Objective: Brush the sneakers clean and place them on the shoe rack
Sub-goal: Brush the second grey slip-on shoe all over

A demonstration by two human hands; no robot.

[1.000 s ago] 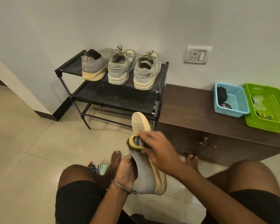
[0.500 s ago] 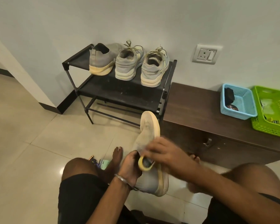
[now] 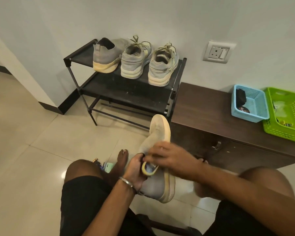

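Two hands work one grey slip-on sneaker [image 3: 153, 183] between the knees: the left hand [image 3: 134, 172] grips it near the collar and heel, fingers curled around the upper, while the right hand [image 3: 167, 159] closes over a small yellow-rimmed brush [image 3: 149, 168] pressed against the knit side. The sneaker stands tilted, toe pointing away from the hands and sole edge turned to the right, so the flank under the brush is well exposed — a good angle to hold. To do this step well, the left grip should stay firm so the shoe does not twist under the strokes, and the strokes should likely run short, toward the toe, with the shoe turned by degrees to reach the pale sole rim and the far side. The right hand is blurred, so how hard the bristles bear down I cannot tell

Beyond the hands, past the sneaker's toe, stands the black shoe rack [image 3: 78, 57]; its top shelf holds the matching grey slip-on [image 3: 106, 57] and a pair of laced sneakers [image 3: 150, 62] — free room is left of the slip-on and on the shelf below
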